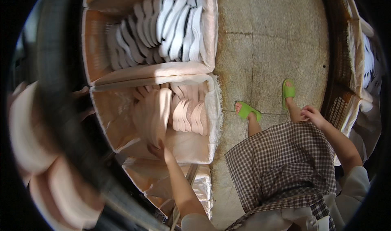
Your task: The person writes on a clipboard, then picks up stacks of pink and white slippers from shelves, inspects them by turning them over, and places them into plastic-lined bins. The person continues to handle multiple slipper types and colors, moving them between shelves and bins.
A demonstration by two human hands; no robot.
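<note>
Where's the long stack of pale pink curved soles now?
Head view, left of centre: the long stack is in or just above the pink cloth-lined crate, left of shorter pink stacks, the left hand at its near end.

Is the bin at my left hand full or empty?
The bin is partly full: pinkish soles stand inside, with bare lining at the near end.

I can read no words, numbers or signs: none on the pinkish pieces (152,114) at my left hand (158,151), the lined bin (215,121) around them, or the checked apron (281,145) below my right hand (313,115).
</note>
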